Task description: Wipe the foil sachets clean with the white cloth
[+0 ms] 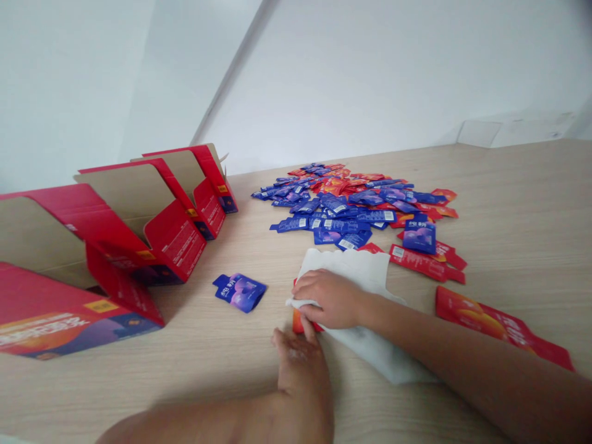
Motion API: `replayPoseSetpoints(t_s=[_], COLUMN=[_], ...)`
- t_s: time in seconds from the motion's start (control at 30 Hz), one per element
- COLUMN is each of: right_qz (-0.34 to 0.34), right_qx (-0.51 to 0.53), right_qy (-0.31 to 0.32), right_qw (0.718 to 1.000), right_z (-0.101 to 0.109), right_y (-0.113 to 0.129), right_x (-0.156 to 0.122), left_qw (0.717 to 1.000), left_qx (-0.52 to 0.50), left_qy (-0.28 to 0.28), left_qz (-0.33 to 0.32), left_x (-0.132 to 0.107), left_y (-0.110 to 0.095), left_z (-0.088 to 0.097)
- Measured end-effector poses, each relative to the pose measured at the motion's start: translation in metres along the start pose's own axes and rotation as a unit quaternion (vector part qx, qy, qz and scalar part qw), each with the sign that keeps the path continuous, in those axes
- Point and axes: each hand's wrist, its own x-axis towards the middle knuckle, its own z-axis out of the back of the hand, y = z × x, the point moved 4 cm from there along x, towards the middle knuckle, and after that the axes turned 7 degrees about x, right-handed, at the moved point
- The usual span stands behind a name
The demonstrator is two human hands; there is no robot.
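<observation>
Pale wood tabletop (222, 382) meets a white wall (370, 74). The right hand (333, 299) is closed on a fold of white cloth (349, 265), resting over a red-orange sachet (300, 323). The left hand (303, 364), loosely spread, only touches the sachet's near edge. With so light a hold, a sideways rub could skid it away; trailing cloth could snag the nearby pile (342, 203).

Wht cloth (363, 268) — spread out w/ bunched edge, red-orange pkt (300, 322) — partly under cloth
</observation>
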Motion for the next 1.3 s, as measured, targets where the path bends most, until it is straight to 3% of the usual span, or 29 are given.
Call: replayPoseSetpoints(t_s=[0.17, 0.3, 0.4, 0.63, 0.9, 1.13, 1.3], right_qz=[-0.089, -0.145, -0.126, 0.017, -0.111, -0.020, -0.078], right_qx=[-0.028, -0.053, -0.055, -0.003, -0.056, 0.000, -0.019], right_qy=[-0.031, -0.047, -0.035, 0.003, -0.050, -0.006, -0.033], right_qw=[0.995, 0.987, 0.990, 1.000, 0.991, 1.000, 0.996], right_z=[0.005, 0.008, 0.006, -0.002, 0.010, 0.000, 0.005], right_y=[-0.028, -0.035, -0.026, -0.011, -0.042, -0.019, -0.034], right_x=[-0.002, -0.005, -0.005, -0.003, -0.008, -0.006, -0.006], left_qw=[0.999, 0.999, 1.000, 0.999, 0.997, 0.997, 0.996], left_qx=[0.027, 0.023, 0.020, 0.026, 0.045, 0.039, 0.060], left_qy=[0.023, 0.027, 0.005, -0.025, -0.046, -0.068, -0.066], left_qz=[0.029, 0.006, -0.008, 0.013, 0.036, 0.016, 0.014], left_x=[0.000, 0.000, -0.001, -0.001, -0.001, -0.001, -0.001], left_y=[-0.004, -0.002, 0.002, -0.002, -0.005, -0.002, -0.003], left_z=[0.002, 0.002, 0.002, -0.001, -0.003, -0.006, -0.005])
